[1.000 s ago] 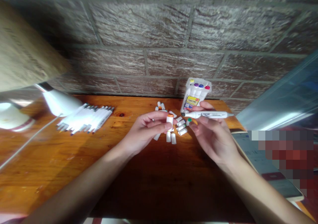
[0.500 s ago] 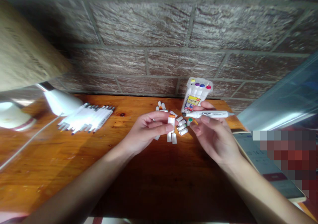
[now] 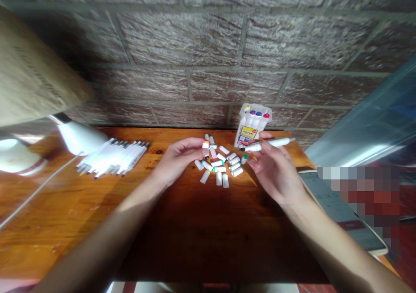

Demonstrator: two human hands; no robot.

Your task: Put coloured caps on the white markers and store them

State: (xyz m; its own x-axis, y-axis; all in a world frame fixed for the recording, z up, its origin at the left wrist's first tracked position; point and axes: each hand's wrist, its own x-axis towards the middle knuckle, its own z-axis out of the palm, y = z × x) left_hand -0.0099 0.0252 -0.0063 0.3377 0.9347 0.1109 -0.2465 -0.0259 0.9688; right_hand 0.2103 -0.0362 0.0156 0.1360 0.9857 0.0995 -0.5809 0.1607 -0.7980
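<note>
My left hand [image 3: 178,156] pinches a white marker cap [image 3: 205,147] with an orange top between thumb and fingers, above the left side of a spread of loose caps. A white marker [image 3: 271,144] lies across the fingers of my right hand [image 3: 276,167], which is closed on it, its dark end pointing left and its pale end right. A green-topped cap [image 3: 244,159] is close beside the right fingertips; whether they touch it I cannot tell. Several white caps [image 3: 219,169] with coloured ends lie on the wooden table [image 3: 182,223] between my hands.
Behind my right hand a clear marker case [image 3: 248,132] stands with several coloured-topped markers in it. A row of white markers [image 3: 113,157] lies at left, beside a lamp base [image 3: 76,132] and its cord. A tablet-like device [image 3: 341,210] rests at right. A brick wall [image 3: 208,50] rises behind.
My left hand has moved left with the orange-topped cap, uncovering more loose caps. The right hand still holds the marker, tilted slightly differently. The view has shifted a little.
</note>
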